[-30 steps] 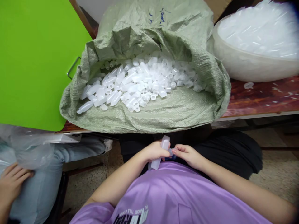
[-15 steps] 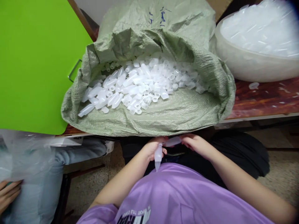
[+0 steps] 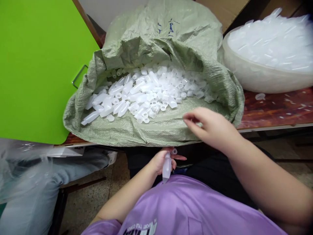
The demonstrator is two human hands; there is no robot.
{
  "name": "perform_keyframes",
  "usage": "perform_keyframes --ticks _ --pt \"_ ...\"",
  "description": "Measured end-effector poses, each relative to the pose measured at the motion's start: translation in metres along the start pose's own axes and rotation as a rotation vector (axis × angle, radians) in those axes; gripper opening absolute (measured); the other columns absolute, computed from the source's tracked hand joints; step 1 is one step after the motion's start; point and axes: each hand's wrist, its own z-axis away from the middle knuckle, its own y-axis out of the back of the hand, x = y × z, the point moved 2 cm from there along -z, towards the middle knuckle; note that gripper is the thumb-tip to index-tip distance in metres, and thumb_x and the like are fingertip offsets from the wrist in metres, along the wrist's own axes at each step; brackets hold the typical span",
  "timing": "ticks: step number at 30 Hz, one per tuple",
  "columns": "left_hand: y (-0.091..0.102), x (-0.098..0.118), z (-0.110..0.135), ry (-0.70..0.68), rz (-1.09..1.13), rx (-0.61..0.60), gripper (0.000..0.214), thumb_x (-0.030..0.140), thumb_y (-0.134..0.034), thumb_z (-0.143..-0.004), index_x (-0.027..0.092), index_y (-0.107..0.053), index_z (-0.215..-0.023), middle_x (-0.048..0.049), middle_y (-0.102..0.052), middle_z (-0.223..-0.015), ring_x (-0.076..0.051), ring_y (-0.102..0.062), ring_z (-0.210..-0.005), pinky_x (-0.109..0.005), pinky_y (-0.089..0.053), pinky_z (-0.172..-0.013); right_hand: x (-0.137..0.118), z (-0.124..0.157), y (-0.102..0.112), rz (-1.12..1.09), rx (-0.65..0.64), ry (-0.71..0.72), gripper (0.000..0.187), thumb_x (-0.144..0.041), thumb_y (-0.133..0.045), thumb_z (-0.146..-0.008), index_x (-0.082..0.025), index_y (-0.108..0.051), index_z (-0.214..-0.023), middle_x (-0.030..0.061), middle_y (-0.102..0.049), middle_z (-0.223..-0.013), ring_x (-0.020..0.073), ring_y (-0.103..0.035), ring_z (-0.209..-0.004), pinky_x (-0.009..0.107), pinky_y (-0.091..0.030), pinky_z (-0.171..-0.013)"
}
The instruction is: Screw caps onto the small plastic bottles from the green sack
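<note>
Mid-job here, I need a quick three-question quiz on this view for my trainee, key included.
1. Which container holds the white heap at the right of the view?
A) a bucket
B) a bowl
C) a flat tray

2. True or false: the left hand has nothing in it.

3. Fill in: in this view, the right hand appears over the front edge of the ____.

Key:
1. B, a bowl.
2. False; it holds at least one white plastic piece.
3. Sack.
</note>
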Motion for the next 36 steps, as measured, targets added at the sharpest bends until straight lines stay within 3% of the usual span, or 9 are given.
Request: perform_keyframes --ticks 5,14,19,21,23,24,27,31,36 --pt "0.005 -0.005 0.002 0.015 0.010 -0.058 0.039 0.041 -0.047 -0.067 0.015 -0.046 -0.097 -0.0156 -0.068 -0.094 -0.014 -0.056 -0.040 -0.021 -0.031 -0.035 0.009 -0.063 -0.013 0.382 0.014 -0.153 0.032 -0.034 -0.047 -0.084 -0.015 -0.056 -0.108 0.0130 -0.060 -0.104 0.0264 -0.060 -0.086 0.035 -0.045 -0.068" --pt "0.011 -0.006 0.003 0.081 0.058 -0.247 0.061 0.045 -0.046 -0.069 0.017 -0.038 -0.122 -0.0174 -0.066 -0.100 -0.018 -0.059 -0.045 -0.022 -0.030 -0.038 0.028 -0.078 -0.024 0.466 -0.054 -0.106 0.032 -0.022 -0.044 -0.082 -0.012 -0.056 -0.111 0.0162 -0.059 -0.101 0.0306 -0.059 -0.090 0.041 -0.046 -0.073" --pt "0.008 -0.004 0.004 0.074 0.065 -0.286 0.073 0.049 -0.044 -0.069 0.022 -0.026 -0.135 -0.0164 -0.067 -0.100 -0.018 -0.058 -0.045 -0.022 -0.030 -0.038 0.015 -0.035 -0.003 0.231 0.073 -0.002 0.035 -0.030 -0.049 -0.084 -0.012 -0.057 -0.113 0.0130 -0.059 -0.096 0.0243 -0.059 -0.084 0.038 -0.048 -0.077" --pt "0.008 -0.003 0.004 0.085 0.043 -0.277 0.069 0.049 -0.042 -0.069 0.016 -0.037 -0.129 -0.0153 -0.068 -0.092 -0.017 -0.057 -0.043 -0.023 -0.031 -0.039 0.004 -0.001 -0.005 0.009 -0.036 0.207 0.028 -0.032 -0.051 -0.085 -0.017 -0.060 -0.107 0.0087 -0.060 -0.092 0.0200 -0.059 -0.085 0.033 -0.049 -0.076" --pt "0.008 -0.004 0.003 0.133 -0.014 -0.253 0.062 0.051 -0.037 -0.070 0.007 -0.054 -0.109 -0.0135 -0.067 -0.069 -0.017 -0.054 -0.040 -0.024 -0.031 -0.039 -0.004 0.036 -0.021 -0.131 -0.286 0.368 0.023 -0.028 -0.050 -0.087 -0.022 -0.059 -0.107 0.0064 -0.063 -0.095 0.0167 -0.060 -0.087 0.027 -0.050 -0.074" --pt "0.008 -0.004 0.002 0.168 -0.052 -0.237 0.059 0.053 -0.035 -0.070 0.005 -0.060 -0.095 -0.0121 -0.064 -0.058 -0.017 -0.052 -0.038 -0.024 -0.030 -0.038 -0.004 0.051 -0.032 -0.132 -0.349 0.370 0.021 -0.025 -0.048 -0.088 -0.022 -0.060 -0.106 0.0061 -0.064 -0.097 0.0162 -0.060 -0.088 0.028 -0.050 -0.074" --pt "0.003 -0.006 0.001 0.237 -0.147 -0.175 0.055 0.052 -0.030 -0.072 0.007 -0.062 -0.072 -0.0084 -0.055 -0.043 -0.016 -0.048 -0.034 -0.024 -0.028 -0.037 0.005 0.082 -0.065 -0.095 -0.285 0.254 0.019 -0.023 -0.047 -0.089 -0.020 -0.061 -0.103 0.0065 -0.067 -0.095 0.0174 -0.061 -0.086 0.031 -0.051 -0.076" --pt "-0.006 -0.006 0.000 0.191 -0.210 -0.074 0.047 0.044 -0.033 -0.074 0.007 -0.062 -0.079 -0.0066 -0.061 -0.051 -0.013 -0.048 -0.033 -0.023 -0.028 -0.036 0.020 0.094 -0.086 -0.143 -0.268 0.245 0.025 -0.016 -0.043 -0.089 -0.020 -0.059 -0.108 0.0082 -0.065 -0.107 0.0166 -0.060 -0.098 0.029 -0.051 -0.082" --pt "-0.009 -0.008 -0.002 0.209 -0.260 0.008 0.046 0.040 -0.039 -0.073 0.007 -0.059 -0.099 -0.0084 -0.068 -0.066 -0.012 -0.048 -0.033 -0.024 -0.032 -0.038 0.037 0.094 -0.086 -0.061 -0.417 0.254 0.034 -0.014 -0.040 -0.088 -0.024 -0.057 -0.116 0.0076 -0.061 -0.112 0.0150 -0.063 -0.087 0.026 -0.052 -0.070"
